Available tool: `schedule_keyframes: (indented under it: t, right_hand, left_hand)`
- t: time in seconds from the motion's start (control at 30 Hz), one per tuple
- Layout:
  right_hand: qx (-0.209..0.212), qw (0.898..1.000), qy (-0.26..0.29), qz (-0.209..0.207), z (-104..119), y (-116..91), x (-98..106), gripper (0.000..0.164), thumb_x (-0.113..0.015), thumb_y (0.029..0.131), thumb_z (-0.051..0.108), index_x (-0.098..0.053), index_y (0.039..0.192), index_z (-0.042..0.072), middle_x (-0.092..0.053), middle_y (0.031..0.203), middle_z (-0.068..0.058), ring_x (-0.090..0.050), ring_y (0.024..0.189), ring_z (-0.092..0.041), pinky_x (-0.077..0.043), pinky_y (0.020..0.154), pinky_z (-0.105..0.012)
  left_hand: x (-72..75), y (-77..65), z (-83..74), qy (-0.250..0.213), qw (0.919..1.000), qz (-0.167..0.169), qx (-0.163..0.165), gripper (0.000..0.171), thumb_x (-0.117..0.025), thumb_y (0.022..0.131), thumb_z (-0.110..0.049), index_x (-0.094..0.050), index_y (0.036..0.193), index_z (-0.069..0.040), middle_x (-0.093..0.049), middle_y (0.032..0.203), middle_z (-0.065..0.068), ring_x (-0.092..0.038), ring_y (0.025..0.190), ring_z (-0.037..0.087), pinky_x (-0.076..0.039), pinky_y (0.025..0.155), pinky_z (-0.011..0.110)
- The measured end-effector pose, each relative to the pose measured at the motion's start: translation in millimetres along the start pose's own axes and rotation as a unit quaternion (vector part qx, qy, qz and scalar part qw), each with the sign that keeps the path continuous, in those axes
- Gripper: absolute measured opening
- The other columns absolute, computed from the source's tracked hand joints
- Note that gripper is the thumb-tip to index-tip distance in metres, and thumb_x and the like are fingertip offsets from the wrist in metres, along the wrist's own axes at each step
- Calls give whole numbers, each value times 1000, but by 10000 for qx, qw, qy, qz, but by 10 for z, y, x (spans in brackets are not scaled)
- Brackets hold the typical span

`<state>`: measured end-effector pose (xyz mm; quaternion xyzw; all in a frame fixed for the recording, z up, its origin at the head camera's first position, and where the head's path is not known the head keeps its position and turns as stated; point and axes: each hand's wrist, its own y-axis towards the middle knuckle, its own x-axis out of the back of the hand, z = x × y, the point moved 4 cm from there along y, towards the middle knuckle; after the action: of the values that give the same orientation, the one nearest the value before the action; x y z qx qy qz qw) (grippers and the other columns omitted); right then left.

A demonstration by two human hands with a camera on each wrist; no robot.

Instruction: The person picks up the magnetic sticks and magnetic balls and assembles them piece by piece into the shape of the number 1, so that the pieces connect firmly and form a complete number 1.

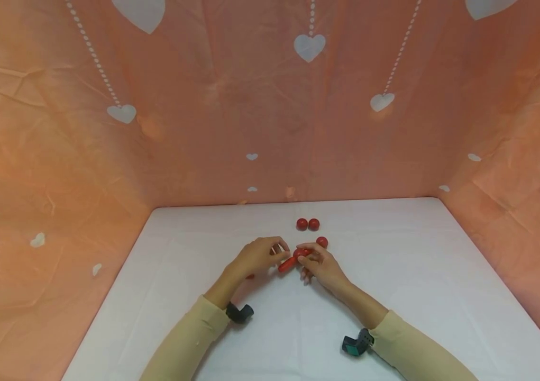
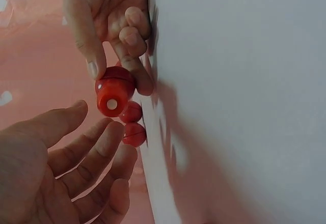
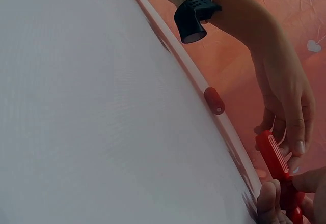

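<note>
My right hand [image 1: 325, 271] pinches a red ball [image 1: 300, 254] between thumb and fingers. From this ball a red handle [image 1: 286, 264] sticks out toward my left hand [image 1: 260, 255]; it has grooves along its side in the right wrist view, and a pale round spot on its end [image 2: 112, 104] in the left wrist view. Another red part [image 3: 295, 215] shows at the ball's other side. The left hand's fingers are spread and loosely bent beside the handle's end, holding nothing. Just past the right fingers is another red ball [image 1: 322, 242], in line with the handle.
Two more red balls [image 1: 302, 224] sit side by side farther back on the white table [image 1: 203, 227]. A short red cylinder [image 3: 214, 101] lies on the table by the left forearm. Orange cloth walls [image 1: 270, 121] with pale hearts stand behind and at both sides.
</note>
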<state>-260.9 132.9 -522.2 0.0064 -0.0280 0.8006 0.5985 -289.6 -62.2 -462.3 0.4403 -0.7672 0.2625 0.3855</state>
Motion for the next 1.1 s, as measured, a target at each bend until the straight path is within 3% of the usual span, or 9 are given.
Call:
schedule_keyframes:
  t: [0.23,0.67,1.1]
  right_hand:
    - [-17,10000,-17,-26,19,-3,-6,43,-68,107,15,-56,146,1,-69,86,-15,-65,66,-18,-59,63,-27]
    - [7,10000,-35,14,30,9,-12,43,-67,107,14,-55,146,-1,-69,86,-14,-65,66,-18,-59,63,-27]
    - [-16,10000,16,19,37,-8,-17,42,-66,107,11,-55,146,-2,-69,85,-12,-66,66,-18,-59,63,-28]
  left_hand:
    - [89,75,3,4,10000,-65,25,21,-73,104,-35,-74,119,-21,-74,96,-6,-66,86,12,-54,80,38]
    - [207,295,0,-50,9998,-169,-44,19,-71,106,-32,-73,120,-20,-75,103,-1,-68,96,17,-56,86,42]
    - [285,593,30,186,9994,-241,-145,23,-71,106,-29,-71,125,-17,-76,110,3,-70,103,22,-56,92,46]
